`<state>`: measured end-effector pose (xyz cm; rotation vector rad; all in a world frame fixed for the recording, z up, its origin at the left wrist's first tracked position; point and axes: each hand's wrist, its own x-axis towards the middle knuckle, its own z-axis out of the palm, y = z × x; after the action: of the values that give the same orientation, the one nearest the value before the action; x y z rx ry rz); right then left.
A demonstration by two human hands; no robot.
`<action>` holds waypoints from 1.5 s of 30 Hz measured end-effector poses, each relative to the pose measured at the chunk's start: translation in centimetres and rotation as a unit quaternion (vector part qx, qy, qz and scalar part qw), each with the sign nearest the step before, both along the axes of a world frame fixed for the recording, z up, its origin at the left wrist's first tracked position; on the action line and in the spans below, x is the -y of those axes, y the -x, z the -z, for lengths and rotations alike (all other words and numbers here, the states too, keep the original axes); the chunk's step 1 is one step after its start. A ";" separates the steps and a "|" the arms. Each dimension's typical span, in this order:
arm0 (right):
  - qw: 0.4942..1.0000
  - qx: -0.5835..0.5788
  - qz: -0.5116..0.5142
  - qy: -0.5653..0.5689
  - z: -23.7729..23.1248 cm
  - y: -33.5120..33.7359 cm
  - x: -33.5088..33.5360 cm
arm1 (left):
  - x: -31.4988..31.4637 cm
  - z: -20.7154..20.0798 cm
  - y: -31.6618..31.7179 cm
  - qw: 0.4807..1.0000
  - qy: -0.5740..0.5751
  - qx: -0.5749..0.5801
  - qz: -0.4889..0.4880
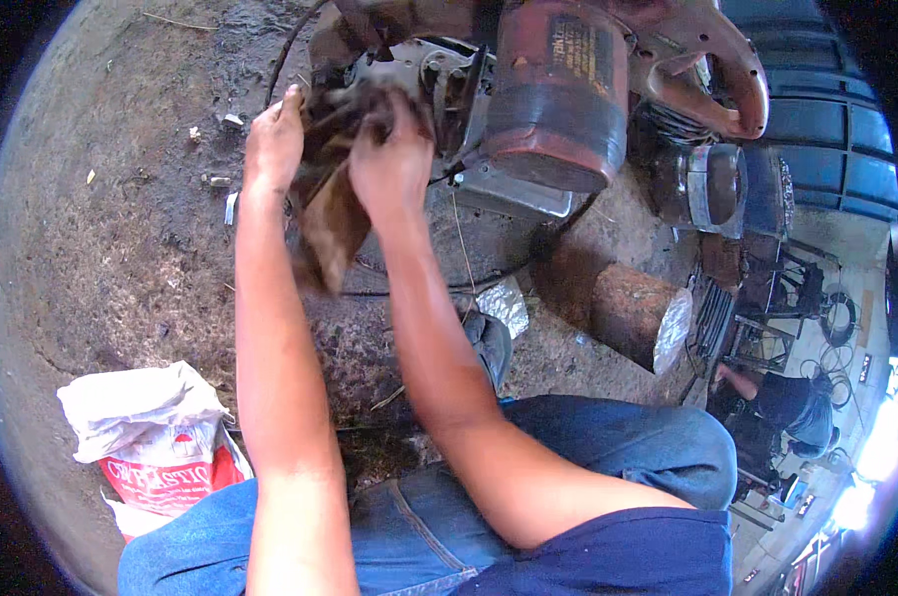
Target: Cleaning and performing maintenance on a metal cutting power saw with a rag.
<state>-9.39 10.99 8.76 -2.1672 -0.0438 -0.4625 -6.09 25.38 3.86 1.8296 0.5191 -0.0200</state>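
Observation:
A dirty brown rag [332, 223] hangs between my hands, its lower edge smeared by motion. My right hand [394, 164] is closed on its upper part, fingers blurred and dark. My left hand [274, 149] is curled at the other side, thumb upward, against the dark bundle. What exactly its fingers grip is partly hidden. Both hands are at the near left side of a cut-off saw, whose worn red and black motor [558, 109] is just right of them. The saw's metal base [514, 194] shows beneath the motor, and its red handle [742, 94] is farther right.
A white and red plastic sack [166, 437] lies by my left knee. Right of the saw base is a rusty metal cylinder [638, 313]. A black cable [449, 290] curves across the stained concrete floor [121, 258]. Another person [792, 402] is bent over at far right.

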 end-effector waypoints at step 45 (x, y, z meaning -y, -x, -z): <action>0.992 -0.071 0.006 -0.108 0.6 0.4 0.8 | 0.0 -1.9 1.7 0.985 -0.160 0.033 0.054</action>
<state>-9.82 10.22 8.13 -1.9815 0.0951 -0.3038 -7.81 25.39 5.76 2.1636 0.3918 0.0518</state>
